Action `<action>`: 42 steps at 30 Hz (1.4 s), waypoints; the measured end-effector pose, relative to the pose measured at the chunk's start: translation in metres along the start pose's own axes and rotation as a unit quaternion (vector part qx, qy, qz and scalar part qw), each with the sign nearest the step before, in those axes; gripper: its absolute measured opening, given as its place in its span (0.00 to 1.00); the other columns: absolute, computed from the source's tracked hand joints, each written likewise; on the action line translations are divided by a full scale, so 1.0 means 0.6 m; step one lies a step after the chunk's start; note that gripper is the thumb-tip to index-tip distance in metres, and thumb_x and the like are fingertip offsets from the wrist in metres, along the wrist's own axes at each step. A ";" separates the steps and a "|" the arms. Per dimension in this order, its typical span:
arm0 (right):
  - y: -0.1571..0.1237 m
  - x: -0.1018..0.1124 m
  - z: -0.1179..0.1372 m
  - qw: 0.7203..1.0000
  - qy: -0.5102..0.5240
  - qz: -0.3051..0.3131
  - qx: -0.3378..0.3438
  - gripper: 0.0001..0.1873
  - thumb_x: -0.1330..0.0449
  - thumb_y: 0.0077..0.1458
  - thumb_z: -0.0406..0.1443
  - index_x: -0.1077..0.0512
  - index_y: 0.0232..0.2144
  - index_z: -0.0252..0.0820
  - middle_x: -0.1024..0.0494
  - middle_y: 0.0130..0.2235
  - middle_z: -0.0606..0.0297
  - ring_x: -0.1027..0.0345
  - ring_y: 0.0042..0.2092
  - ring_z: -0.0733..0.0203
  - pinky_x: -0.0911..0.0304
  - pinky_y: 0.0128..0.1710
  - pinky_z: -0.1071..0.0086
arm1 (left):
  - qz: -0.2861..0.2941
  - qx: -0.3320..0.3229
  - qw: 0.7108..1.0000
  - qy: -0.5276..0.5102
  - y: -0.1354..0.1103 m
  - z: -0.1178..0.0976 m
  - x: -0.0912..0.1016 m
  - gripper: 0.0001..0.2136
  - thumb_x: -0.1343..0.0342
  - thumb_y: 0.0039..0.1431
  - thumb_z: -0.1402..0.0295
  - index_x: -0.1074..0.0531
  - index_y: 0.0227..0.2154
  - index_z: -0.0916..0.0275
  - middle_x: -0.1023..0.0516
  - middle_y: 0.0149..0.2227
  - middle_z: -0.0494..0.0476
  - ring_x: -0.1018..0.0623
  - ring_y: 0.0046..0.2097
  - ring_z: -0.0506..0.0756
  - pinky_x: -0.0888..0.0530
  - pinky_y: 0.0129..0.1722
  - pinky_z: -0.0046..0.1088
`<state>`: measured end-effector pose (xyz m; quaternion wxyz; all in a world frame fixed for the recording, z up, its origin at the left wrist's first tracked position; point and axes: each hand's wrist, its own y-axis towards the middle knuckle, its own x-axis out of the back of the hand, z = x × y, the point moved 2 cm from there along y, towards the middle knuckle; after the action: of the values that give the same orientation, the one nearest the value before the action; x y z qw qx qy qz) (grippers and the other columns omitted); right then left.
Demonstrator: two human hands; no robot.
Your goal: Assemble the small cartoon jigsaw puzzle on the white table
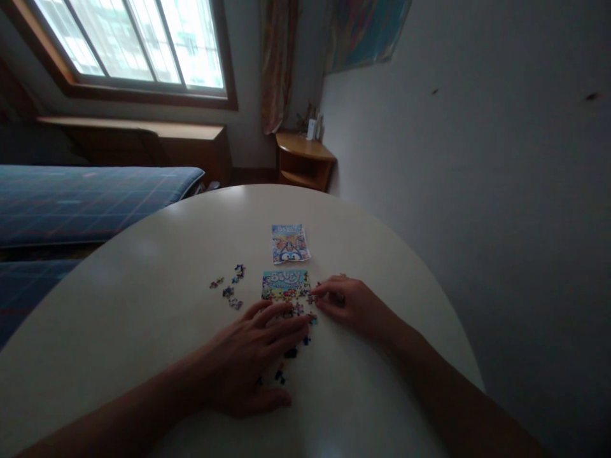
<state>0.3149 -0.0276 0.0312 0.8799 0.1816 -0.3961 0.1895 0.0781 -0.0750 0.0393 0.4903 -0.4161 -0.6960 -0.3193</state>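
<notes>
A small, partly assembled jigsaw puzzle [285, 286] with a blue title strip lies on the round white table [157, 280]. My left hand [248, 356] rests flat on the table with fingers stretched out, its fingertips over the puzzle's lower edge. My right hand [346, 305] sits at the puzzle's right edge, fingers curled in a pinch on a puzzle piece [311, 298]. A printed reference picture [289, 243] lies just beyond the puzzle. Several loose pieces [230, 287] are scattered to the left, and a few more pieces [286, 356] lie near my left hand.
A bed with a blue plaid cover [71, 203] stands to the left of the table. A wooden corner shelf [303, 159] and a window [133, 44] are at the back. A grey wall [477, 159] runs close along the table's right side.
</notes>
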 end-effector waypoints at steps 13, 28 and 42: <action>-0.001 0.005 0.001 0.999 -0.020 0.014 0.035 0.07 0.35 0.55 0.33 0.19 0.37 0.47 0.20 0.41 0.61 0.27 0.44 0.59 0.35 0.48 0.64 | 0.014 0.011 0.999 0.028 0.004 -0.005 -0.007 0.38 0.49 0.61 0.46 0.50 0.68 0.61 0.46 0.69 0.59 0.46 0.69 0.69 0.45 0.66 0.53; 0.004 0.000 0.010 0.998 -0.048 0.023 0.016 0.06 0.36 0.53 0.32 0.21 0.35 0.44 0.21 0.41 0.60 0.28 0.44 0.57 0.37 0.48 0.62 | -0.001 0.007 0.999 0.031 0.006 -0.012 -0.013 0.41 0.49 0.60 0.43 0.51 0.69 0.61 0.46 0.69 0.62 0.42 0.68 0.68 0.45 0.65 0.52; 0.006 -0.003 0.012 0.999 -0.047 0.008 0.006 0.05 0.35 0.50 0.31 0.22 0.33 0.43 0.20 0.41 0.61 0.29 0.44 0.56 0.40 0.49 0.62 | -0.013 0.021 0.999 0.042 0.007 -0.022 -0.014 0.40 0.48 0.59 0.42 0.47 0.67 0.61 0.44 0.68 0.64 0.40 0.67 0.68 0.44 0.65 0.51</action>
<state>0.3077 -0.0283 0.0346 0.8576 0.1928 -0.4374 0.1899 0.0888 -0.0865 0.0358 0.5235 -0.3833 -0.6865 -0.3283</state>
